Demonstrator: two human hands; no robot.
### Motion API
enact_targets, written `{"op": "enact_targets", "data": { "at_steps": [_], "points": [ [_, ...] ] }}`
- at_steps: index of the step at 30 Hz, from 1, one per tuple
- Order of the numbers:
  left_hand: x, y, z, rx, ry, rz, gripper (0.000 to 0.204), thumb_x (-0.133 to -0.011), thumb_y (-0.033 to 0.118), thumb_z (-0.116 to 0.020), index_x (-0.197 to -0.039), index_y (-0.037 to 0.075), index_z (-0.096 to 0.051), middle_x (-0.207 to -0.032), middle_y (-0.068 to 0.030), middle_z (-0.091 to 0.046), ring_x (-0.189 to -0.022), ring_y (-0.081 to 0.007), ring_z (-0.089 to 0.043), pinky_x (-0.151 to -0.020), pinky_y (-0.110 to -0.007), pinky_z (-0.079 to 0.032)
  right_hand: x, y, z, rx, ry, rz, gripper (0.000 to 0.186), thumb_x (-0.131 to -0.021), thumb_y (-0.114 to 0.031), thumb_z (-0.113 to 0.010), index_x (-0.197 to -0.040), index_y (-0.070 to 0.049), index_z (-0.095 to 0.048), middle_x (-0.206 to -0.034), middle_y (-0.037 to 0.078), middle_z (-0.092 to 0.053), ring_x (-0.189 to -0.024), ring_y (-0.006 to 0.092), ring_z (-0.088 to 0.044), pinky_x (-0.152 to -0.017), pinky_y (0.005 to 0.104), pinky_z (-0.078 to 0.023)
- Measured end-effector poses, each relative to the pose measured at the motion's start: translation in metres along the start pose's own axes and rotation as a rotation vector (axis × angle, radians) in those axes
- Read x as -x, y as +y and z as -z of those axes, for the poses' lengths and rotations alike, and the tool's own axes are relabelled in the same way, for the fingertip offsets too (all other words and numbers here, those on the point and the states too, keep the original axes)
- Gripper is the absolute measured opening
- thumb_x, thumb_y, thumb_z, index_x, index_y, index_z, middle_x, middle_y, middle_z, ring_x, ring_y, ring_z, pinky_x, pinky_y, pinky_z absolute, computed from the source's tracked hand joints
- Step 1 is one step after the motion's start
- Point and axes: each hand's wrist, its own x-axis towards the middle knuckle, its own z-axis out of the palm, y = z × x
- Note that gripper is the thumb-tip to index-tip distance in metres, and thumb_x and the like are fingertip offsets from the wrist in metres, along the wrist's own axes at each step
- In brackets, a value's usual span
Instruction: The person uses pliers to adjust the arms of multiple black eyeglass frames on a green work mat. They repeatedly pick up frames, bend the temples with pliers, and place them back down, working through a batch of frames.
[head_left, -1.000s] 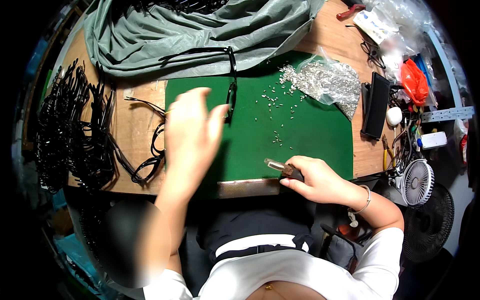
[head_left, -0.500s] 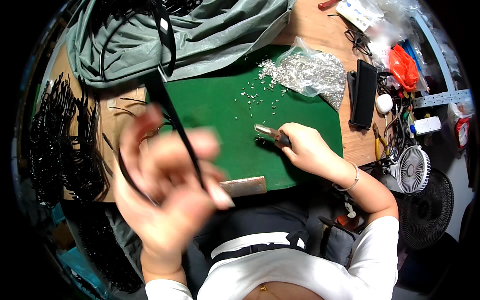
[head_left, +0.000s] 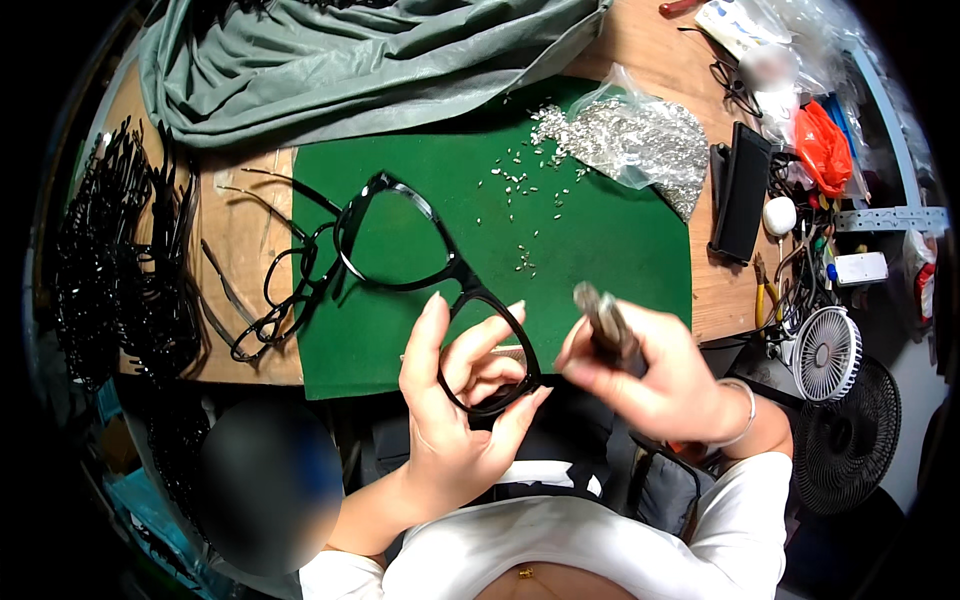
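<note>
My left hand (head_left: 445, 445) grips a black eyeglass frame (head_left: 462, 272) by its lower rim, thumb and fingers closed around the edge. The frame is tilted above the front of the green mat (head_left: 400, 345), and no temple arms can be made out on it. To the right, my right hand (head_left: 675, 385) is wrapped round a pair of pliers (head_left: 605, 322); their metal jaws point up and away from me, slightly blurred. The pliers and the frame are apart. Small silvery metal pieces (head_left: 525, 262) lie scattered on the mat beyond both hands.
A clear plastic bag (head_left: 650, 140) of silvery pieces spills onto the mat. More black eyeglass frames (head_left: 285, 290) lie at its left edge, beside a dark heap of them (head_left: 120, 270). Grey-green cloth (head_left: 350, 75) covers the back. A phone-like black slab (head_left: 740, 190) and fans (head_left: 827, 352) stand right.
My left hand has come down and to the right with the eyeglass frame. My right hand has lifted the pliers off the mat and drawn them nearer to me.
</note>
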Motion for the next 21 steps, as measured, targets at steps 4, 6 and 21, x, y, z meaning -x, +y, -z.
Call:
{"op": "enact_targets", "data": {
  "at_steps": [4, 6, 21],
  "points": [
    [0.004, 0.004, -0.01, -0.071, 0.108, -0.02, 0.093, -0.067, -0.012, -0.061, -0.133, 0.008, 0.001, -0.12, -0.0182, -0.041, -0.089, -0.0136, -0.054, -0.077, -0.022, -0.047, -0.001, -0.003, -0.016, -0.027, 0.092, 0.151, 0.01, -0.076, -0.002, -0.059, -0.082, 0.001, -0.051, -0.073, 0.008, -0.052, -0.063, 0.0157, -0.052, -0.057, 0.0261, -0.042],
    [0.003, 0.006, -0.011, -0.118, 0.106, -0.022, 0.093, -0.067, -0.012, -0.061, -0.133, 0.007, 0.001, -0.12, -0.0176, -0.042, -0.088, -0.013, -0.053, -0.077, -0.022, -0.047, 0.0, -0.001, -0.019, -0.068, 0.104, 0.112, 0.009, -0.076, -0.002, -0.059, -0.079, 0.001, -0.051, -0.072, 0.008, -0.052, -0.063, 0.0146, -0.05, -0.057, 0.0257, -0.041],
    [-0.003, 0.019, 0.006, 0.138, -0.031, 0.205, 0.088, -0.073, -0.009, -0.059, -0.132, 0.008, 0.003, -0.12, -0.0192, -0.044, -0.099, -0.0202, -0.053, -0.086, -0.031, -0.045, -0.011, -0.005, -0.014, -0.57, -0.222, -0.282, 0.022, -0.082, -0.022, -0.06, -0.081, -0.002, -0.05, -0.074, -0.002, -0.048, -0.071, 0.0055, -0.042, -0.065, 0.0212, -0.038]
  ]
}}
